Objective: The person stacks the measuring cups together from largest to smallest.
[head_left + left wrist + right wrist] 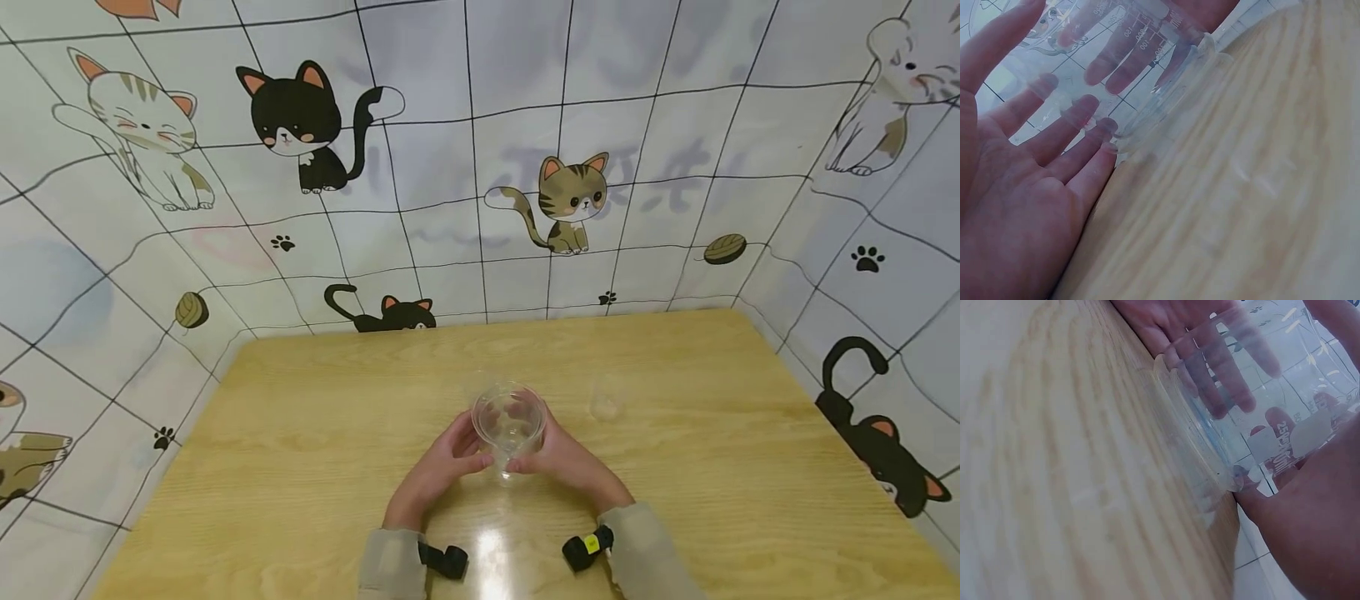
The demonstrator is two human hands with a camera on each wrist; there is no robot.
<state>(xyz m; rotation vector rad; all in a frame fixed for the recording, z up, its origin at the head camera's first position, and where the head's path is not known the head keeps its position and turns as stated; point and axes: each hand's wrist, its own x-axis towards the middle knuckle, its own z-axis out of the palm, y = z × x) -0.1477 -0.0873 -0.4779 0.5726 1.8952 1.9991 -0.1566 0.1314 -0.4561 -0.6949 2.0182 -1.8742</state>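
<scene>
A clear measuring beaker (510, 421) stands upright on the wooden table in the head view, its round mouth facing up. White graduation marks and numbers show on its wall in both wrist views. My left hand (448, 457) holds it from the left, thumb at the near side and fingers along the wall. From the right, my right hand (564, 456) grips the same beaker, with its thumb near the front and fingers round the far side. Through the transparent wall (1129, 47), the right fingers show in the left wrist view. The beaker's base (1200, 434) sits at the tabletop.
A smaller clear cup (606, 405) stands to the right of the beaker, faint against the wood. The wooden table (315, 417) reaches back to a cat-patterned cloth (442, 167) at the rear and both sides. Black wrist cameras (448, 562) sit at both cuffs.
</scene>
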